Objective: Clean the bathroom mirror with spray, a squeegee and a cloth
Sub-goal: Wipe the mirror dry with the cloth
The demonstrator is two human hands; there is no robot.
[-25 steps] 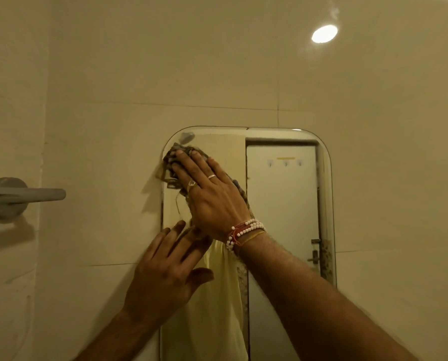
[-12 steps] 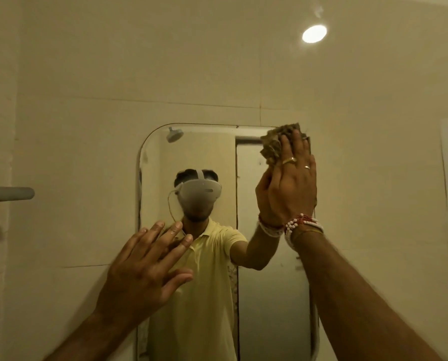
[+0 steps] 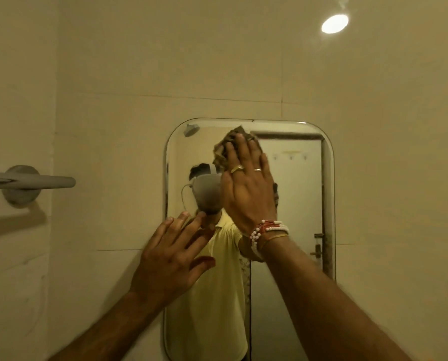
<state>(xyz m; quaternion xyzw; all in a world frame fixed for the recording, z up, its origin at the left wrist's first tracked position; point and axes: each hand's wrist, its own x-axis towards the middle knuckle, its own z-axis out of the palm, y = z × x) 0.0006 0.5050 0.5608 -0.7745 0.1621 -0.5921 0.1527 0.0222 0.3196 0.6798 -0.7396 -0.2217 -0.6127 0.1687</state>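
Mirror [image 3: 295, 194]: tall glass panel with rounded corners, fixed upright on the tiled wall straight ahead.
Cloth [image 3: 221, 151]: brownish wad pressed to the upper middle of the glass, just below the top edge; most of it is hidden under the fingers.
Right hand [image 3: 246, 188]: laid flat with fingers straight, pinning the cloth against the mirror by pressure alone, with nothing curled round it.
Left hand [image 3: 170, 259]: released, fingers spread, grasping nothing; it sits over the mirror's left edge lower down, and I cannot tell whether the fingertips touch the glass.
Glass, handling: probably rigid, slick and breakable. It does not move, so it needs even, moderate pressure, not a shove.
Cloth, handling: looks soft, light and easily bunched. It should glide on the glass, though a flat palm could let it creep out sideways.
Where to hold: keep the fingertips over the wad's middle, or tuck a fold under the thumb for surer control near the rim.
Stage: this looks like the cloth wipe across the top band; the lower glass appears yet to be covered.
Not in view: spray and squeegee.
Nearby: towel rail [image 3: 35, 181] on the left wall, well apart from the mirror.
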